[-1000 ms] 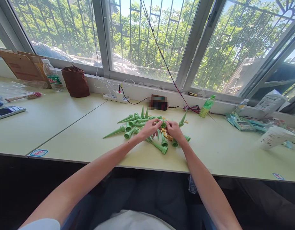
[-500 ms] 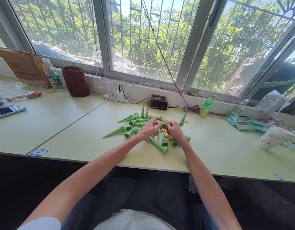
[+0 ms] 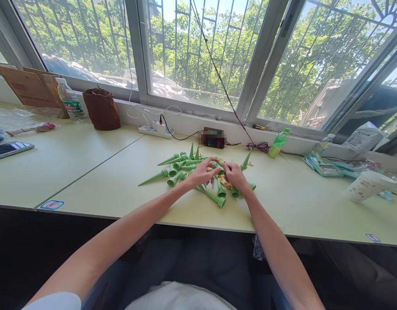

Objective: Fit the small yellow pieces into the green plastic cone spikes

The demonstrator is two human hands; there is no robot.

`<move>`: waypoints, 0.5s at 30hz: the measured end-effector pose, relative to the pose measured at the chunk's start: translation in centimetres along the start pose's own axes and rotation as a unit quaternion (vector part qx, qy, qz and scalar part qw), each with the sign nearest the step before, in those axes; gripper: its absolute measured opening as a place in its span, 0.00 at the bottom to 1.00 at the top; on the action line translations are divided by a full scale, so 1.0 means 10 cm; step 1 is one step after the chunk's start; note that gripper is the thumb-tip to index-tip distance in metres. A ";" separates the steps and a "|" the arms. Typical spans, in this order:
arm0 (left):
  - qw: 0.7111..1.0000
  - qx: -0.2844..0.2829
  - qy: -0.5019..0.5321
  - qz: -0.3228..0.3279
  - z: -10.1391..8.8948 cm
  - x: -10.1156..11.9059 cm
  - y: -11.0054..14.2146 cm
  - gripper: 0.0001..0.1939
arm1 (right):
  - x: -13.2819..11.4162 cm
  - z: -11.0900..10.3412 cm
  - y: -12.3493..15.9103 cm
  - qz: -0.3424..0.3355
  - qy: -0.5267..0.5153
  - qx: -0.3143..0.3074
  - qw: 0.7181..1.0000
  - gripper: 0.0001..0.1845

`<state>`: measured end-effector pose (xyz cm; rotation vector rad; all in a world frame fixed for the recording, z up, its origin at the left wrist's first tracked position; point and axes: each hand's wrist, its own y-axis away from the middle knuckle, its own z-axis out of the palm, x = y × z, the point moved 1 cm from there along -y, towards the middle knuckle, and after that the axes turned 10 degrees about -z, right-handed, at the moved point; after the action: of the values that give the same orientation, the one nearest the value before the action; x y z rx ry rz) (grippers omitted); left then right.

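Note:
Between my two hands, just above the pile, is a green plastic watering spike (image 3: pixel 220 171). My left hand (image 3: pixel 202 172) curls its fingers over it from the left. My right hand (image 3: pixel 234 174) pinches it from the right, with the fingertips partly hidden. Around and beneath them lie several more green spikes, among them a long one (image 3: pixel 153 177) pointing left and another (image 3: pixel 214 197) nearest to me. Small yellow valve pieces (image 3: pixel 225 184) lie heaped under my right hand. One spike with a yellow valve (image 3: pixel 246 161) stands beyond it.
A power strip (image 3: pixel 156 131) and a dark device (image 3: pixel 213 138) with cables are along the window sill. Farther left are a brown bag (image 3: pixel 101 109), a water bottle (image 3: pixel 70 101) and a phone (image 3: pixel 11 150). To the right are a green bottle (image 3: pixel 279 144) and a white cup (image 3: pixel 370 186).
The spike between my hands has tilted slightly, and its open end faces me less. My hands have barely shifted. The pile looks the same.

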<state>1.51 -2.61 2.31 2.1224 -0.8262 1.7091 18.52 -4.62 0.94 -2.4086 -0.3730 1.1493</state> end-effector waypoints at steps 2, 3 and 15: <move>1.000 -0.004 -0.003 0.003 0.00 -0.01 0.00 0.22 | 0.00 0.00 0.00 0.000 -0.002 0.000 1.000 0.23; 1.000 -0.006 -0.004 0.004 0.00 -0.01 0.00 0.22 | -0.01 -0.01 0.00 0.000 -0.003 0.000 1.000 0.23; 1.000 -0.019 0.024 0.001 0.00 -0.02 -0.01 0.24 | -0.01 -0.02 0.00 0.001 0.006 0.002 1.000 0.24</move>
<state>1.55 -2.53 2.12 2.0483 -0.8400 1.7259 18.57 -4.77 1.11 -2.4126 -0.3650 1.1341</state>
